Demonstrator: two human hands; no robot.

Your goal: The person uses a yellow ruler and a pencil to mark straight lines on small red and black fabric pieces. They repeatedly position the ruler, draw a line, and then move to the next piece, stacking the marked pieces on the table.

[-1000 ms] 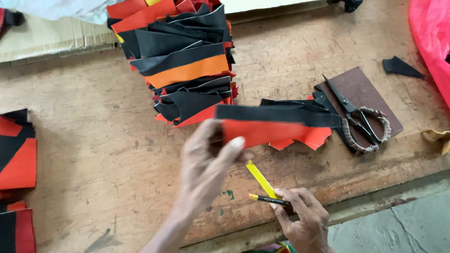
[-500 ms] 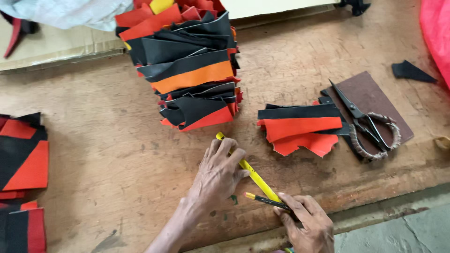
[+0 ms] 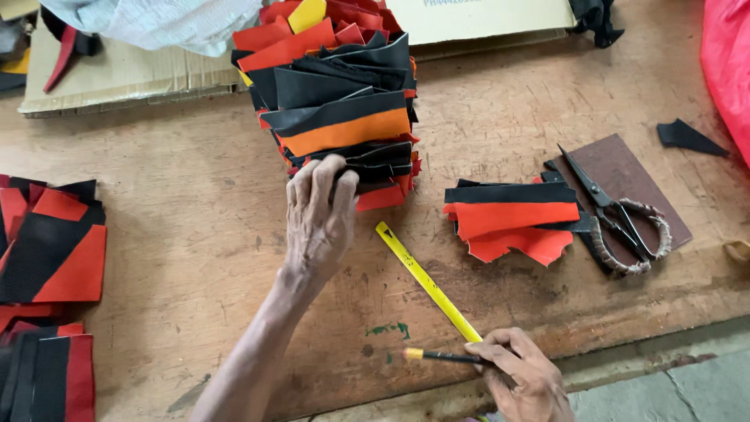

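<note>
A hand on a tall pile of red, orange and black cloth pieces [image 3: 336, 101] on the wooden counter [image 3: 195, 234].

The left hand [image 3: 319, 223] rests on the pile's near bottom edge, fingers curled onto a black piece. The right hand [image 3: 525, 377] pinches a thin black pencil [image 3: 437, 356] tight at the counter's near edge. A long yellow ruler [image 3: 426, 281] lies between the hands. To the right sit a small red and black stack [image 3: 512, 219], then big metal scissors [image 3: 617, 215] on a brown board [image 3: 625, 168].

Pretty beat-up wooden table [image 3: 195, 234], scuffed with a few green paint marks. Sitting on it: a big pile of black, red and orange pieces [image 3: 340, 101], a smaller stack [image 3: 508, 219], a yellow ruler [image 3: 426, 281], scissors [image 3: 617, 215] on a brown board [image 3: 625, 168], flattened cardboard [image 3: 117, 74], more pieces at the left edge [image 3: 47, 250].
</note>
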